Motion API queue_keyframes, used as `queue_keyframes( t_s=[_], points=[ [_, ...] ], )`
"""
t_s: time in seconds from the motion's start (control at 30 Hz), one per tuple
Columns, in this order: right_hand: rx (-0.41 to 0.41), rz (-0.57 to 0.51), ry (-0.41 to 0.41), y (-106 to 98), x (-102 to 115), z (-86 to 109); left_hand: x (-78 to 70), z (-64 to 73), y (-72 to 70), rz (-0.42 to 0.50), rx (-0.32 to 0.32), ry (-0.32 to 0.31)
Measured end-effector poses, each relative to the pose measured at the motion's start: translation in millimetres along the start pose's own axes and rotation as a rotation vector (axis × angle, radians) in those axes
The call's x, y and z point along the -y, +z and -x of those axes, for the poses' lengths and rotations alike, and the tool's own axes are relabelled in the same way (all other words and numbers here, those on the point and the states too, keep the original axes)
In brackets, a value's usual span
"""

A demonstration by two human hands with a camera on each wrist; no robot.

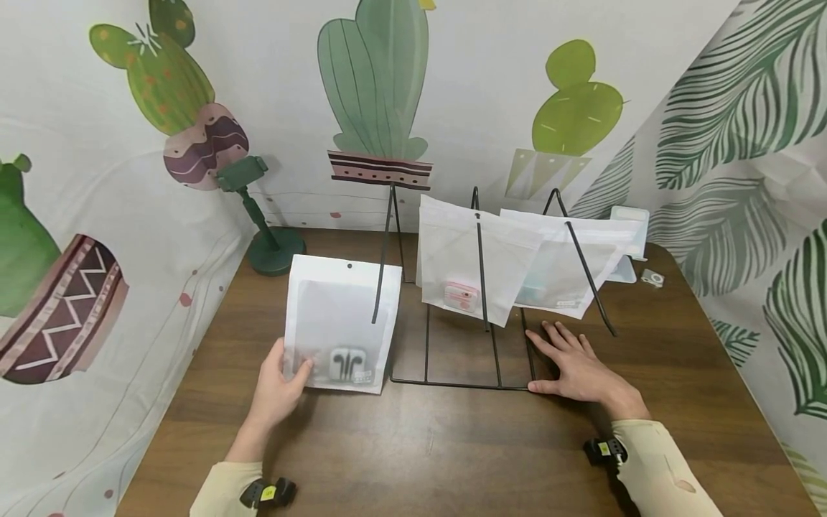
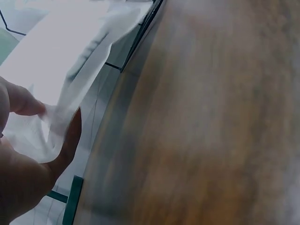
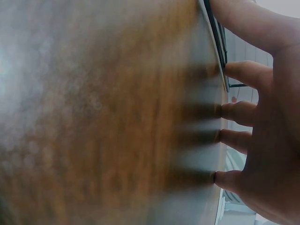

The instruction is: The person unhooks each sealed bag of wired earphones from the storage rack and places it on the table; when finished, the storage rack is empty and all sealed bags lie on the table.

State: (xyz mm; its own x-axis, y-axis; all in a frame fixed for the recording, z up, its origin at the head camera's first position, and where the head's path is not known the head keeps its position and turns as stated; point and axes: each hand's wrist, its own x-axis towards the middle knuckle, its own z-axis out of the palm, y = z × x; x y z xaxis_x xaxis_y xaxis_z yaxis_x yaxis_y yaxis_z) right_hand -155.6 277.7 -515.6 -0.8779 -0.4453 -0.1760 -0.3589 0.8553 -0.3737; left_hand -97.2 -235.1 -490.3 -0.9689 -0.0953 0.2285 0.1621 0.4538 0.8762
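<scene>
My left hand [image 1: 282, 388] pinches the lower left edge of a white zip pouch [image 1: 323, 309], thumb in front and fingers behind. Through its frosted front shows a case with earphones [image 1: 347, 364]. The pouch's hole sits left of the rack's left prong, which crosses in front of the pouch's right side. My right hand [image 1: 578, 370] rests on the table with fingers spread, its thumb and index finger at the base of the black wire rack [image 1: 461, 385]. In the left wrist view, the pouch [image 2: 70, 51] stands between thumb and fingers; in the right wrist view, the fingertips [image 3: 226, 111] meet the tabletop.
Two more pouches hang on the rack: one with a pink item [image 1: 474, 251], one with a bluish item [image 1: 565, 266]. A green stand [image 1: 274, 251] is at the back left. A light-blue stand [image 1: 629, 222] and a small clip-on device [image 1: 652, 278] are at the back right.
</scene>
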Motion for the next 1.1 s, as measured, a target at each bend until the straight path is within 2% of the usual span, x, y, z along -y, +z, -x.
queue_keyframes(
  t_s=[0.17,0.23,0.33,0.4,0.43,0.5,0.63,0.9,1.1],
  points=[
    [0.0,-0.001,0.002,-0.4,0.6,0.3,25.4,-6.3,4.2,-0.007,-0.029,-0.034],
    [0.001,-0.002,0.003,-0.5,0.8,0.3,28.0,-8.1,5.3,0.004,-0.03,-0.038],
    [0.004,-0.007,0.003,-0.9,1.4,0.3,14.6,-10.4,5.4,0.011,-0.017,-0.049],
    [0.005,-0.009,0.003,-1.3,1.8,0.2,1.5,-11.8,5.2,-0.015,-0.009,-0.05],
    [0.005,-0.01,0.003,-1.4,1.9,0.2,0.9,-12.9,5.7,-0.035,-0.01,-0.052],
    [0.005,-0.011,0.003,-1.4,1.9,0.2,2.8,-15.4,6.7,-0.079,-0.013,-0.053],
    [0.006,-0.014,0.004,-1.1,1.5,0.5,24.8,-21.2,10.3,-0.12,-0.019,-0.091],
    [0.006,-0.016,0.001,-1.4,1.3,0.7,24.7,-27.1,13.4,-0.127,0.012,-0.17],
    [0.005,-0.009,0.002,-1.4,0.7,0.3,24.2,-29.6,15.7,-0.2,0.001,-0.21]
  ],
)
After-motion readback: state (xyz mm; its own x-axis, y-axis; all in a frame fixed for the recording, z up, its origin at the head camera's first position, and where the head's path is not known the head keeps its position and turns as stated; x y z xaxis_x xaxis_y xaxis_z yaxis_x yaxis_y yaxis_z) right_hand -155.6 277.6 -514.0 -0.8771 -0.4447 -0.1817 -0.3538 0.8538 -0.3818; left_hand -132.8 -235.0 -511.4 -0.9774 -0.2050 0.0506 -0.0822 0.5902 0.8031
